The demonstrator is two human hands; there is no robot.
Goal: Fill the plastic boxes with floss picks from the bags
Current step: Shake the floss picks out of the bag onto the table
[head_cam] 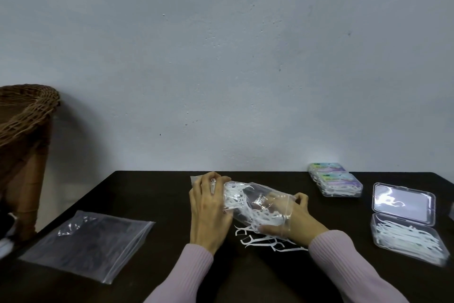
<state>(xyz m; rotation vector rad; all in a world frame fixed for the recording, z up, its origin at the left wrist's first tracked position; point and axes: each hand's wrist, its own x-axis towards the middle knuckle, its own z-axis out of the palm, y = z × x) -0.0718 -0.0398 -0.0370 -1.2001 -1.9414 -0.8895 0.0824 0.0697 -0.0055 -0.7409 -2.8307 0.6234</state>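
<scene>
Dark tabletop (152, 194): my hands, left hand (208, 211) and right hand (292, 219), clutch the bag (248, 202); tipping risks scattering floss picks (265, 241) short of the open box (407, 241).

both hands, left hand (208, 211) and right hand (292, 219), grip a clear bag (255, 200) of floss picks (235, 198) above the dark table (147, 194).

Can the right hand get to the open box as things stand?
Probably yes, once it lets go: the right hand is gripping the bag of picks, but the table between it and the open box looks bare.
</scene>
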